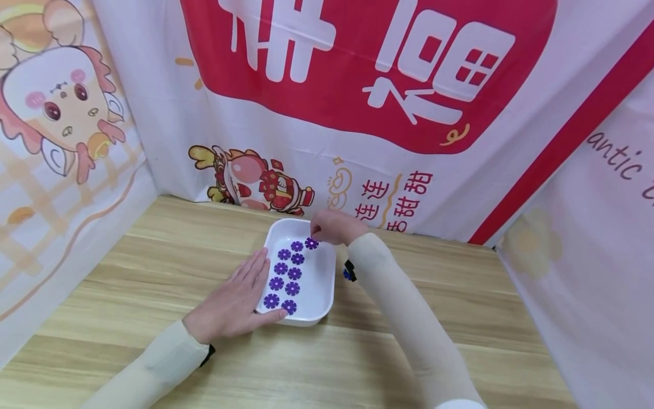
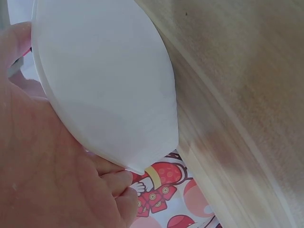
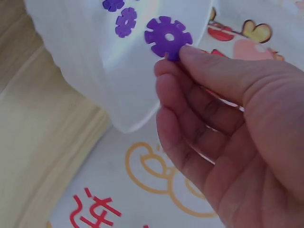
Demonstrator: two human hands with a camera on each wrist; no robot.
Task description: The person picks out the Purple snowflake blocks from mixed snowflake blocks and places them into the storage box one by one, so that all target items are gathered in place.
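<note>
In the head view a white tray [image 1: 318,295] holds two uneven columns of purple snowflake discs [image 1: 292,288], spread flat on its floor. My right hand [image 1: 337,226] is over the tray's far end, pinching one purple snowflake disc [image 3: 168,37] by its edge between thumb and forefinger. Its other fingers [image 3: 172,128] are bent in towards the palm. My left hand [image 1: 232,301] lies against the tray's near left corner, fingers extended along the left rim and thumb over the front rim. From the left wrist, the tray's outer wall [image 2: 109,85] fills the middle.
The tray stands on a wood-grain table [image 1: 434,352]. Just right of it, partly behind the right sleeve [image 1: 403,307], is a small dark blue and black object [image 1: 349,271]. A printed cloth [image 1: 306,119] hangs behind, and further printed cloths line both sides.
</note>
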